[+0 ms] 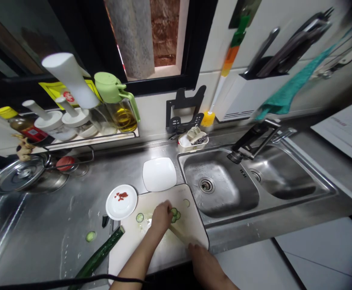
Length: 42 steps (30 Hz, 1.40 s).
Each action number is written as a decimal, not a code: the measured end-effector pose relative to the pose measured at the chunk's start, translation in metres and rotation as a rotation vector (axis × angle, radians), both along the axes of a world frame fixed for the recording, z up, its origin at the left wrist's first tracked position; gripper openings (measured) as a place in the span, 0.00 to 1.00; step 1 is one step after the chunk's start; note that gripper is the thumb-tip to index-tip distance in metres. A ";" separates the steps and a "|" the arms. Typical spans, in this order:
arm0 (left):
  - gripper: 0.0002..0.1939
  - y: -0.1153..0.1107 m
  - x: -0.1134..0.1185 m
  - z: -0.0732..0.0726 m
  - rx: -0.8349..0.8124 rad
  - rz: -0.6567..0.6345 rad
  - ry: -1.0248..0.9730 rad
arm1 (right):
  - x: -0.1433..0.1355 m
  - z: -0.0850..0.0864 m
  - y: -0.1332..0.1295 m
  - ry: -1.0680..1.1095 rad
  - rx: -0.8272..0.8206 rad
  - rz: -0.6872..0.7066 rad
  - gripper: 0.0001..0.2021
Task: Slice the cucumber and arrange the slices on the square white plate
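My left hand [162, 215] is closed over the middle of the white cutting board [127, 245], its fingers curled against a small cluster of cucumber slices [176, 216]. Part of what the fingers grip is hidden behind them. At the board's right front, my right hand [200, 254] is wrapped round a knife [178, 234], its blurred blade pointing toward the left hand. A lone cucumber slice [139, 218] lies to the left of my left hand. Resting partly on the board's left edge is a long dark green cucumber [100, 255] with a cut end.
A white plate with red pieces [112, 205] overlaps the board's far left corner. Behind the board sits a square white dish [159, 174]. The double sink [224, 201] and its faucet [251, 141] are to the right. A black cable [109, 276] crosses the foreground.
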<state>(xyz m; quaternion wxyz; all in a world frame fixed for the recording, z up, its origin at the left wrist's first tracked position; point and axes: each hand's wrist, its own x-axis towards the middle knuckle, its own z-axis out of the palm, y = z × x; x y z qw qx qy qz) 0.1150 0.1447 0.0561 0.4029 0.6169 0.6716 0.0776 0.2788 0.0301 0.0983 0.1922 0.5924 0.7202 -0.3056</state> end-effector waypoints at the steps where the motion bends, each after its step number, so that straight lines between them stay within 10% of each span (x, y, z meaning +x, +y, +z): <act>1: 0.08 0.000 0.000 0.000 -0.005 0.007 -0.008 | 0.001 -0.001 0.000 0.000 0.001 0.000 0.25; 16: 0.04 -0.007 -0.004 -0.008 0.079 0.112 -0.196 | 0.002 -0.002 0.001 -0.001 0.025 0.024 0.26; 26: 0.07 -0.036 -0.056 -0.013 0.043 0.231 -0.322 | 0.006 0.004 0.008 0.022 -0.039 -0.025 0.23; 42: 0.06 -0.053 -0.055 -0.006 0.003 0.436 -0.061 | -0.024 0.023 0.020 0.042 -0.047 -0.002 0.23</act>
